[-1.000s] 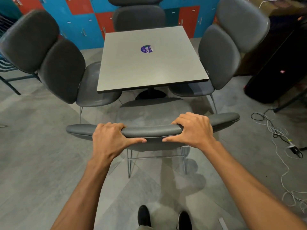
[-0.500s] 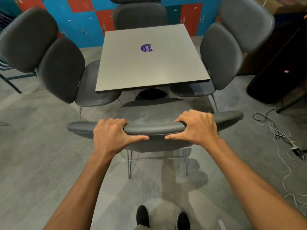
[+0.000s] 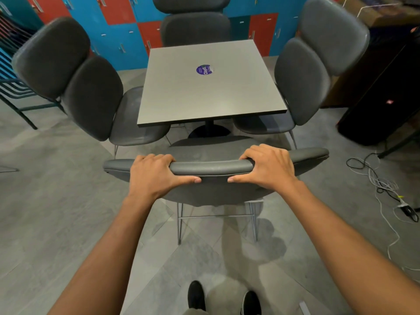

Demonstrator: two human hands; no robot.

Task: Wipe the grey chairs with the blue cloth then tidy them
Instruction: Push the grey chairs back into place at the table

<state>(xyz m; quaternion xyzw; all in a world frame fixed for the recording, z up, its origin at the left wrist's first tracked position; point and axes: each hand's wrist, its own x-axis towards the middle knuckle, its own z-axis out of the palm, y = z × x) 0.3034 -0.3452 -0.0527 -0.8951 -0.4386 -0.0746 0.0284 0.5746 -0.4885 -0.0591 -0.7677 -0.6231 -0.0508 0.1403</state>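
Observation:
A grey chair [image 3: 211, 168] stands right in front of me, its back towards me and its seat facing a square grey table [image 3: 204, 96]. My left hand [image 3: 154, 176] and my right hand [image 3: 268, 169] both grip the top edge of its backrest, thumbs on my side. Three more grey chairs ring the table: one on the left [image 3: 91, 96], one on the right [image 3: 304, 80] and one at the far side [image 3: 195, 26]. No blue cloth is in view.
Blue and red lockers [image 3: 127, 30] line the back wall. A black speaker box [image 3: 381, 105] stands at the right, with loose cables [image 3: 377, 183] on the floor beside it. A dark metal rack [image 3: 13, 92] is at the far left. My shoes [image 3: 197, 296] are below.
The near chair has slid a little forward towards the table, with both hands still gripping its backrest. The view has shifted slightly forward with it.

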